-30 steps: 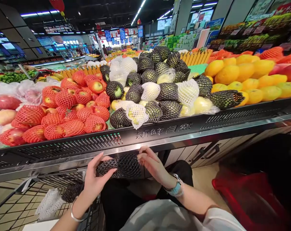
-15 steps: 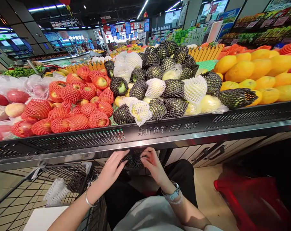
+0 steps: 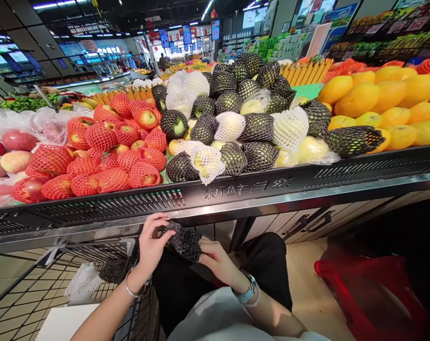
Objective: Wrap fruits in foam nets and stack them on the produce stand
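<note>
Between my hands, just below the display's metal edge, is a crumpled black foam fruit net (image 3: 184, 240). My left hand (image 3: 153, 239) pinches its left end between thumb and fingers. At its lower right end, my right hand (image 3: 213, 258) grips it with the thumb under the fingers. Whether anything is inside the net I cannot tell. Above, on the stand, melons in black netting (image 3: 259, 127) are piled with others in white netting (image 3: 208, 163).
At left stands a wire shopping cart (image 3: 19, 284) holding a white foam net (image 3: 83, 282), a black net (image 3: 112, 270) and a white flat item (image 3: 64, 322). Red-netted apples (image 3: 104, 135) and yellow melons (image 3: 364, 97) flank the pile. A red basket-like object (image 3: 371, 289) is on the floor.
My left hand has shifted left and turned more upright. My right hand has moved down and slightly left. The black net now shows more fully, stretched slantwise between them.
</note>
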Demonstrator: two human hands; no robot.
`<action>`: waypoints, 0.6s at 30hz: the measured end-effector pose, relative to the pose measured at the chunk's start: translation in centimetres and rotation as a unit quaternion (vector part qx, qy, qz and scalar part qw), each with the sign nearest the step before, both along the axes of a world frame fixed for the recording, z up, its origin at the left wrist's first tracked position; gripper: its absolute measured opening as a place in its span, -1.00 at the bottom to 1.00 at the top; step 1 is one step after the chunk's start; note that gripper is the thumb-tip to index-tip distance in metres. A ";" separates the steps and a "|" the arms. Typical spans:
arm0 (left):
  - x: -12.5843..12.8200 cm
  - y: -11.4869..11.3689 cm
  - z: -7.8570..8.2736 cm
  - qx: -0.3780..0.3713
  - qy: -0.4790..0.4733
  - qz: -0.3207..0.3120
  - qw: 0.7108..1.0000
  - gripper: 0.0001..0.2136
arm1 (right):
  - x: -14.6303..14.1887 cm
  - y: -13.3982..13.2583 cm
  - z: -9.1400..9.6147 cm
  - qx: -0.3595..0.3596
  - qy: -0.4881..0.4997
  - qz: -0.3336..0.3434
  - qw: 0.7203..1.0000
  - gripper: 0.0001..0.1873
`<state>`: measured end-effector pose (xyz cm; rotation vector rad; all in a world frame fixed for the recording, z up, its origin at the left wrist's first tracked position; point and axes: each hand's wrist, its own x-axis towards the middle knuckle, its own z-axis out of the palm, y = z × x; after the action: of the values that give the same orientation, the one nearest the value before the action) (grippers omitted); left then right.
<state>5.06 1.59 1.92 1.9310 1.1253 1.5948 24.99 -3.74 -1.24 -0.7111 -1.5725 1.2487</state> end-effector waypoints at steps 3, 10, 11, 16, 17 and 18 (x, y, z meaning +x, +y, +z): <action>-0.7 0.5 -0.1 0.009 0.027 0.070 0.997 -0.85 | 0.1 -0.2 0.1 0.074 -0.077 -0.040 0.993 -0.58; -0.6 0.2 -0.8 -0.167 -0.019 -0.031 0.985 -0.63 | 0.9 -0.7 0.5 0.068 -0.095 -0.058 0.992 -0.58; -0.5 0.3 -1.0 -0.192 -0.030 -0.059 0.979 -0.61 | 1.1 -0.8 0.6 0.061 -0.083 -0.060 0.993 -0.56; -0.7 1.2 -1.2 -0.178 -0.083 -0.066 0.978 -0.68 | 2.0 -0.5 0.4 0.044 -0.002 -0.044 0.998 -0.62; -0.7 1.2 -1.1 -0.164 -0.066 -0.059 0.983 -0.71 | 2.1 -0.4 0.2 0.034 -0.002 -0.023 0.999 -0.61; -0.7 1.1 -0.9 -0.154 -0.042 -0.057 0.986 -0.74 | 2.0 -0.3 0.0 0.015 -0.003 -0.006 1.000 -0.61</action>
<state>4.37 2.69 1.00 1.6790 1.1299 1.3408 27.02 -4.05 -1.23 -0.7051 -1.5860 1.2124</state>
